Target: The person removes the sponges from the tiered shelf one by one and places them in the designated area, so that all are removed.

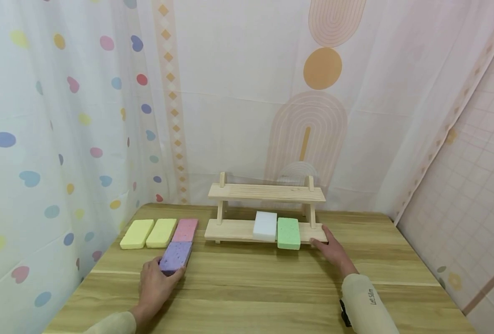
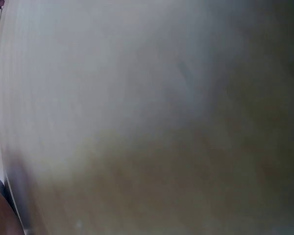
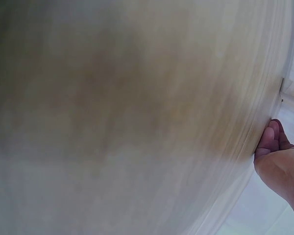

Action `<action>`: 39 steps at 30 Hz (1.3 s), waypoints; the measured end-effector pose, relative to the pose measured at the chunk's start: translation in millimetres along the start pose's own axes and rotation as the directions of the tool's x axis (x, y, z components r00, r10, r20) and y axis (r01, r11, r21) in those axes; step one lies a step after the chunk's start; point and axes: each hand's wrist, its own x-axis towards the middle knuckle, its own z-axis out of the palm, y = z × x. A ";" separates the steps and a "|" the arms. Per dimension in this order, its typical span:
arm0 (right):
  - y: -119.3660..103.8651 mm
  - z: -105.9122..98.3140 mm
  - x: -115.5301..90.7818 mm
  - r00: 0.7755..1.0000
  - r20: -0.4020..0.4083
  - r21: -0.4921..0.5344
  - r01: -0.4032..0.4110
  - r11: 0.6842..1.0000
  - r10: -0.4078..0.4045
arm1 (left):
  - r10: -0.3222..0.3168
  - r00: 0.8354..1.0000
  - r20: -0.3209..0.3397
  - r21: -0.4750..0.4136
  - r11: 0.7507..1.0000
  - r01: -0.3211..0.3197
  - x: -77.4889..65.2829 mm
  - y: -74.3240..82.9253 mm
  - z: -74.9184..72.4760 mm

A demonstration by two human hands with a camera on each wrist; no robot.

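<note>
In the head view, my left hand [image 1: 156, 284] grips a purple sponge [image 1: 176, 256] by its near end, thumb on the right side and fingers on the left. The far edge of this sponge meets a pink sponge [image 1: 185, 229] in the row at the left. Over at the right, my right hand [image 1: 334, 250] holds the end of the lower board of a two-tier wooden shelf [image 1: 234, 229], thumb at the front edge and fingers around the end. A white sponge [image 1: 265, 226] and a green sponge [image 1: 289, 233] lean side by side on that lower board.
Two yellow sponges [image 1: 137, 234] lie left of the pink one on the wood-grain table [image 1: 247, 292]. The shelf's upper board [image 1: 268, 191] carries nothing. Curtains [image 1: 238, 116] hang behind the table and along its left side. Blurred tabletop fills most of both wrist views.
</note>
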 end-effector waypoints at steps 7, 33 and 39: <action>-0.2 0.2 -0.6 1.000 -0.005 -0.007 -0.003 1.000 0.003 | -0.015 1.000 -0.013 -0.004 1.000 0.015 1.6 2.7 -2.7; -2.0 -0.2 -1.1 1.000 -0.004 -0.020 -0.001 1.000 0.001 | 0.051 0.999 -0.002 -0.175 0.983 -0.050 31.6 59.6 6.6; -1.5 -0.5 -0.3 1.000 -0.003 -0.020 0.002 1.000 -0.002 | 0.065 0.998 0.001 -0.195 0.979 -0.063 35.8 78.6 17.3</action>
